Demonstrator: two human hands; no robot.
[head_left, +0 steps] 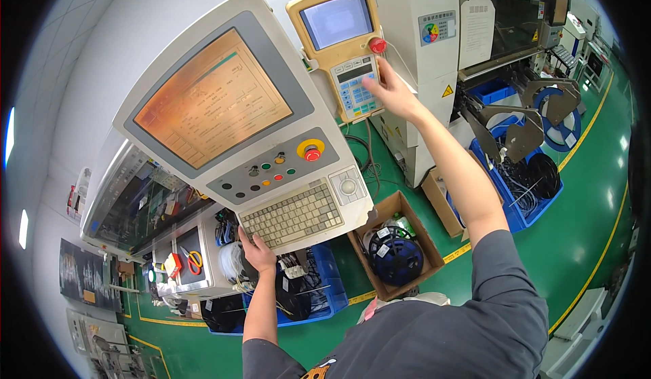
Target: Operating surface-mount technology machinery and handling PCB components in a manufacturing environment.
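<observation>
The right hand point(394, 96), grip indeterminable, apparently keys the pendant point(339, 53) right of the console point(244, 129). Accurate presses seem required next.

This was a factory workshop, apparently one handling electronic parts. A large machine point(498, 36) stood at one to two o'clock, with a yellow warning triangle point(447, 91) on its pale side at two. A control screen point(213, 101) at ten o'clock sat above a row of knobs, a red stop button point(312, 153) and a keyboard point(293, 217). Blue bins point(539, 207) at three o'clock held cables and reels; more reels point(397, 260) lay in a cardboard box point(432, 260) between four and five. The green floor point(569, 243) carried yellow marking lines point(458, 252), seen at four.
</observation>
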